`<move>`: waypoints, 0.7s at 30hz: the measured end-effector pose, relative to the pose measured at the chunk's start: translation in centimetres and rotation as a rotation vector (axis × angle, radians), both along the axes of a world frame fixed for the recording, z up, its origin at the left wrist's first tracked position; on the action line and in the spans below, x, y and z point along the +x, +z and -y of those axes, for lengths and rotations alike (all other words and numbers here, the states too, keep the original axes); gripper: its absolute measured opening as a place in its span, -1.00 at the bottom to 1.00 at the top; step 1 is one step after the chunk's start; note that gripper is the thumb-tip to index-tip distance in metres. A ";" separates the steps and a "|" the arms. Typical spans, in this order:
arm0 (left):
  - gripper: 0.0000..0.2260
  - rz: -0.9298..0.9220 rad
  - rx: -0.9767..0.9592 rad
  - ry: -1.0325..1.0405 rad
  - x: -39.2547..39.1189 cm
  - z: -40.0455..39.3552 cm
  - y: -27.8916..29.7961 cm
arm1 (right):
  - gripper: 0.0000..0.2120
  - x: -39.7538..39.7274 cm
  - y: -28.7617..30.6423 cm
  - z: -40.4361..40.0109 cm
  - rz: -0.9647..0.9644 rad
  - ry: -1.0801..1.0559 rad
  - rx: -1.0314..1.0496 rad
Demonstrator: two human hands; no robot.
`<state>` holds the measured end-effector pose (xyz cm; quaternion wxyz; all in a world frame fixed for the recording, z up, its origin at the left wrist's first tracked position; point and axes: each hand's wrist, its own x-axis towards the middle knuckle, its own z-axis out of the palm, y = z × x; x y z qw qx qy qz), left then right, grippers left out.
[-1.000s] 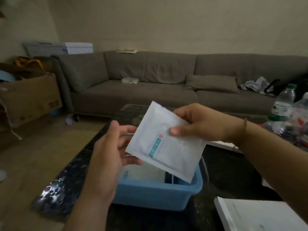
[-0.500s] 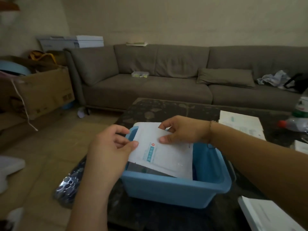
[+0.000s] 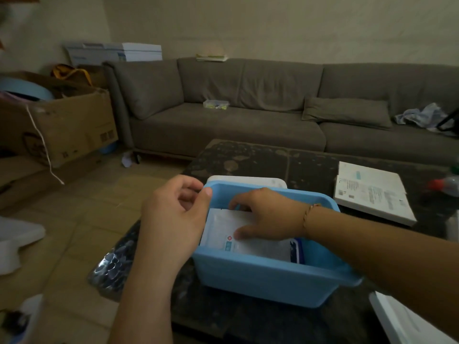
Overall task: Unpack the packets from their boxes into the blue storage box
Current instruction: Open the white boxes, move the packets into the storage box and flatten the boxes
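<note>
The right hand [image 3: 265,214] is reaching down into the blue bin [image 3: 270,276] on the dark table [image 3: 273,160], its fingers spread and its thumb lying flat on top of a white packet [image 3: 250,240]. The hand is pressing the packet rather than pinching it, as far as I can see (the far fingertips are dipping out of sight behind it). The packet is lying nearly flat inside the bin, towards its left side, with a darker edge of something else showing just to its right.

The left hand [image 3: 173,219] is hovering at the bin's far-left corner, fingers loosely curled; the thumb is touching the rim, and I cannot tell whether it is really gripping it or only steadying it.

I would say the step in hand is setting this packet down among those already stored. Next, the right hand needs to be lifting clear without dragging the packet up, then going for another box: one white box [image 3: 372,192] is lying on the table to the far right, and another [image 3: 407,321] is poking in at the near right corner. Behind all this a grey sofa [image 3: 248,115] is filling the far wall.
</note>
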<state>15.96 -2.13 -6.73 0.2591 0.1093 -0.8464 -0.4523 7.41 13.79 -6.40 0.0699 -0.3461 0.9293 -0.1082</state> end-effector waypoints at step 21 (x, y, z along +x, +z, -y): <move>-0.95 -0.435 -0.006 -0.048 1.1 -3.1 0.4 | -0.54 3.8 2.8 -3.1 -0.099 -0.097 -0.207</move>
